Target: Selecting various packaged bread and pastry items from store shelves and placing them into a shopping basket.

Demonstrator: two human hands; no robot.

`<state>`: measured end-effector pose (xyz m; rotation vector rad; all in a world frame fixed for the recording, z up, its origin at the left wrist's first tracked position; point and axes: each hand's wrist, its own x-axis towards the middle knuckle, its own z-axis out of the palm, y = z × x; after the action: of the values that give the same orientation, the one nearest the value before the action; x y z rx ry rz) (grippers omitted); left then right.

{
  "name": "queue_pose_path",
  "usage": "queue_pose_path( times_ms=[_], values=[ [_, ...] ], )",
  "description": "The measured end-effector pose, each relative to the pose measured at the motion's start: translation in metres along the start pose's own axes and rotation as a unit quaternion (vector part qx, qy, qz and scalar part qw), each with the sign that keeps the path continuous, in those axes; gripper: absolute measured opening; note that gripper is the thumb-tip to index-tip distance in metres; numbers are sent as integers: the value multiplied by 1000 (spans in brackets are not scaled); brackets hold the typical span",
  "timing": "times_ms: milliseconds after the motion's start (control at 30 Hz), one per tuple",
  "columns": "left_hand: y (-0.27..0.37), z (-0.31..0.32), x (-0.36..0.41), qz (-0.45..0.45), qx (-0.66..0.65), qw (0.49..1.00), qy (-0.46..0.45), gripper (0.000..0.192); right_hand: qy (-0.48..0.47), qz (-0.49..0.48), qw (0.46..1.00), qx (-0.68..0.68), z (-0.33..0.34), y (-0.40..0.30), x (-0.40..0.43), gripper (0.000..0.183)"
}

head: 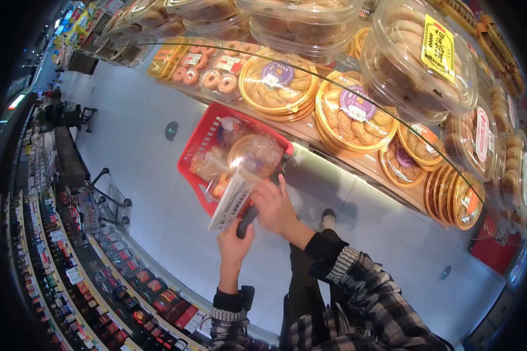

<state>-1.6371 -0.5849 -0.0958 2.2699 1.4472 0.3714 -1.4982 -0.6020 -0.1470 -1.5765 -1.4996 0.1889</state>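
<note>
A red plastic shopping basket stands before me, holding several clear-wrapped food packs and a round tub of pastries. My left hand is closed around a dark handle at the basket's near side. Just right of it, my right hand touches the near end of a flat white box with printed writing, which stands tilted on edge over the basket's near part. The fingertips of my right hand are partly hidden behind the box, and its index finger points up.
A display shelf with round pastry tubs and clear plastic boxes runs along the upper right. Shelves of packaged goods curve along the lower left. A shopping cart stands at the left, and my shoe shows on the floor.
</note>
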Motion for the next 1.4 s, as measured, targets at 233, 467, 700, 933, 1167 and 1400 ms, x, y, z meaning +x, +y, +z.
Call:
queue_pose_path(
  times_ms=[233,467,700,933,1167,1400],
  values=[
    [20,7,-11,-57,60,995,54,22,2,8,1000,0,0,-5,0,28],
    [7,8,-21,-70,68,994,44,22,-54,21,998,2,4,-11,-12,28],
    [-6,9,-2,-7,77,994,81,22,-25,8,1000,-9,23,-4,5,26],
    [-19,-1,44,-38,56,992,108,22,-7,-6,1000,0,48,4,58,29],
    [-53,-16,88,-31,107,982,150,21,17,-14,998,53,78,-1,113,27],
    [-71,-29,114,-28,97,980,174,22,35,-45,997,51,105,-3,139,29]
  ],
)
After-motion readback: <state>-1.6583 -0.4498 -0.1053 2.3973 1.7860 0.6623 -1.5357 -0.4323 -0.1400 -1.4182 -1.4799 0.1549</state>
